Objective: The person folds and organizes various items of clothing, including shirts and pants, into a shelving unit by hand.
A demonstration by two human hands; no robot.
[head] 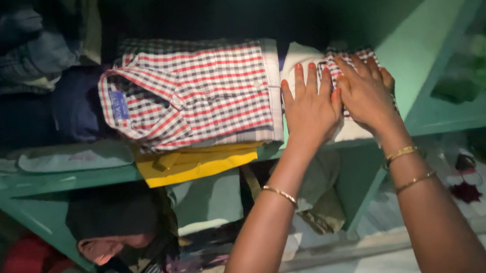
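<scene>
**Folded checked garment pressed flat on the green shelf**

The folded checked garment (354, 59) lies at the right end of the upper green shelf (475, 118), on top of a pale folded cloth (298, 59), and both of our hands rest on it. We see the left hand (310, 107) laid palm down with its fingers (300, 81) spread and straight, partly on the pale cloth; the right hand (367, 92) lies just beside it, touching it, fingers flat over the checked fabric. Neither hand grips anything: they lie open and press downward, which we judge keeps the fold flat and square on the stack. Thin gold bangles (402, 153) circle both wrists.

Nearer to us, the lower shelf holds loose, crumpled clothes: a dark piece (113, 213), something red (32, 261) at the left, patterned cloth below.

On the upper shelf, left of our hands, a red-and-black checked shirt (192, 93) lies folded collar-out on a yellow garment (196, 163), so each piece shows at the edge. Further left sits a dark blue garment (77, 103), and beyond it denim pieces (10, 55) piled in the far left corner.
</scene>
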